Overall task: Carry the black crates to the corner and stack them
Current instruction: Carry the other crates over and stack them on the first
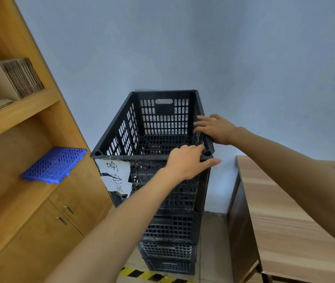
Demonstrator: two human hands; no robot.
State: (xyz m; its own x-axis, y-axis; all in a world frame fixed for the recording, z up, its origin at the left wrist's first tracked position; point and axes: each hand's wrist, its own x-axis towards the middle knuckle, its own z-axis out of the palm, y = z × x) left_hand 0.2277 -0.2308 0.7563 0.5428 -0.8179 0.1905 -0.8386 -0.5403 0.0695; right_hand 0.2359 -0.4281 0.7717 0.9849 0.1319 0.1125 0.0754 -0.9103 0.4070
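A stack of black slotted crates (170,231) stands on the floor in the corner, against the blue wall. The top crate (121,127) is empty, with a torn white paper label on its front. My left hand (187,162) lies over the top crate's near rim by the front right corner, fingers spread and thumb pointing right. My right hand (213,127) rests flat against the crate's right rim, fingers reaching inside. Neither hand is closed around the rim.
A wooden shelf cabinet (29,111) stands close on the left, holding flattened cardboard (13,78) and a blue plastic grid tile (54,164). A wooden table (285,217) is close on the right. Yellow-black tape (148,275) marks the floor before the stack.
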